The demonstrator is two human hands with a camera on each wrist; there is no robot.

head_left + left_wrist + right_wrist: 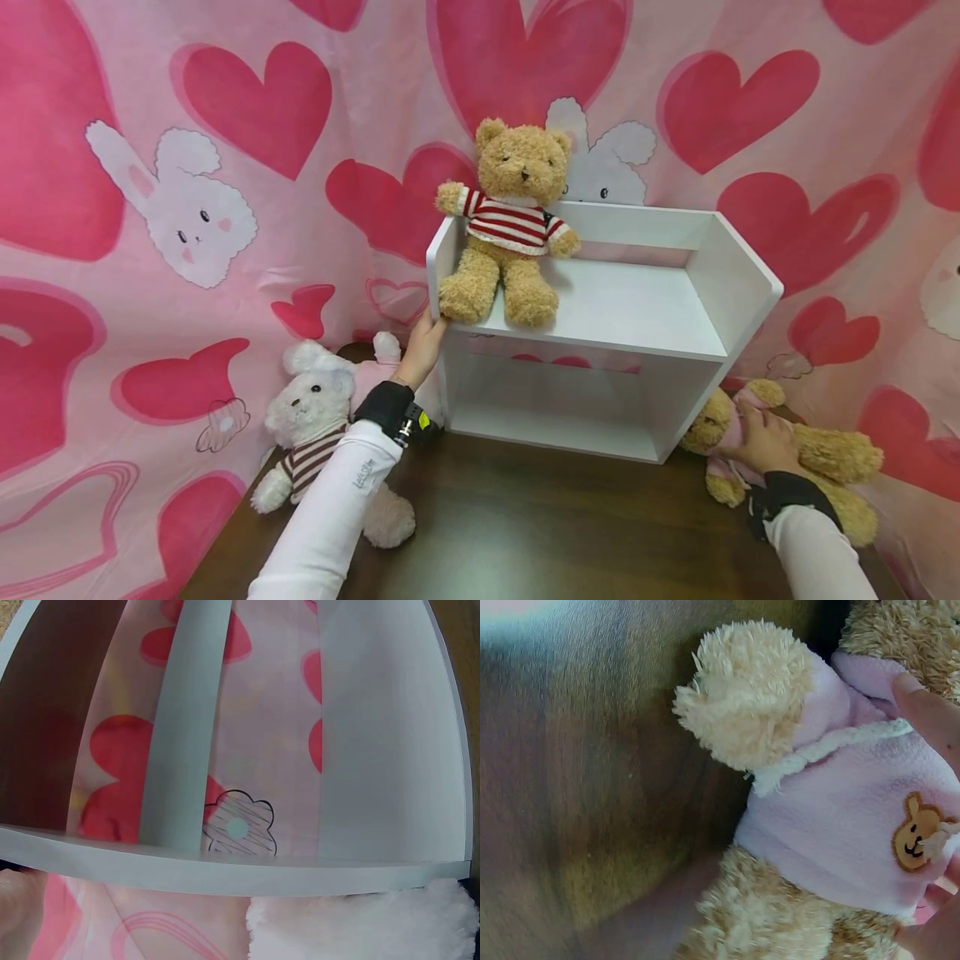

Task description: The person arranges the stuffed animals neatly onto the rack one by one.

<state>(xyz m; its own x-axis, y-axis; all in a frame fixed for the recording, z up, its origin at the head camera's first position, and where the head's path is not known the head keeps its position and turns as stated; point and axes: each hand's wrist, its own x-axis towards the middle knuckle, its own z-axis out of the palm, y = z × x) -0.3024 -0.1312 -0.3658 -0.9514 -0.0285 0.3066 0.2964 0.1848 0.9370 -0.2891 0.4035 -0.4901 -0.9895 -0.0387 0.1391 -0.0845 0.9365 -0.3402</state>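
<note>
My left hand [422, 350] holds the white shelf [637, 350] at the front edge of its left side panel, just under the upper board. In the left wrist view, only a bit of that hand [19, 907] shows beside the panel. A tan teddy bear [513, 225] in a red-and-white striped sweater sits on the upper board, at its left end. On the right, my right hand [768, 442] grips a second teddy bear [836, 454] round its pink top [832, 817]. That bear lies on its back beside the shelf, head toward it.
Left of the shelf, a white plush toy [311, 404] in a brown-striped top leans on the table [510, 525]. Behind it is another plush in pink [367, 379]. A pink curtain [300, 208] with hearts and rabbits hangs close behind everything.
</note>
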